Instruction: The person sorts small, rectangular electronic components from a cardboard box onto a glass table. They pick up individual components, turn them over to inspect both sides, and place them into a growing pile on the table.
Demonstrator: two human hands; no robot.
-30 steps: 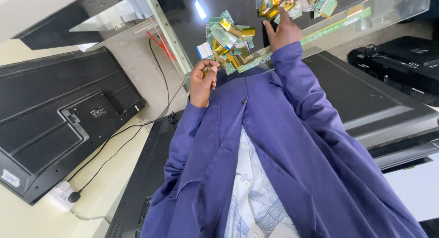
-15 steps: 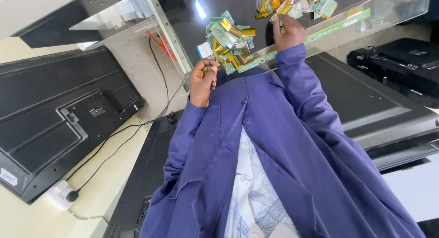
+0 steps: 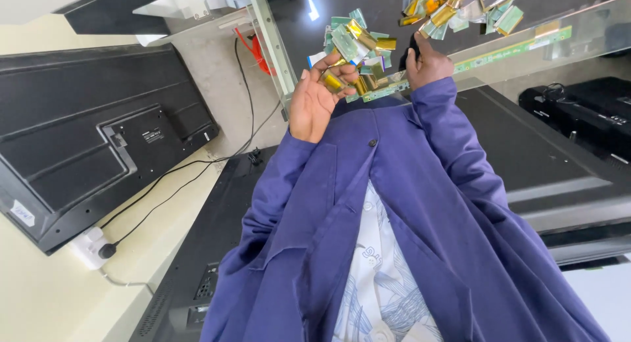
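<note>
A dark glass tabletop (image 3: 368,13) carries a heap of gold and green flex strips (image 3: 358,43). The left hand (image 3: 315,95) curls its fingers around a gold strip (image 3: 333,82) beside the heap. The right hand (image 3: 427,62) rests on the heap's edge; its fingers are hidden, so I cannot tell their grip.

Right hand (image 3: 428,64) fingers hidden behind flex-cable pieces (image 3: 453,6); that cluster cut off by top edge. Left hand (image 3: 315,98) grip partly masked. Monitor back (image 3: 92,145) cropped left.

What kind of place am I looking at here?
Probably a television repair workshop: flat-screen sets with their black backs showing, a pile of gold and green ribbon-cable parts, and a long green circuit strip.
</note>
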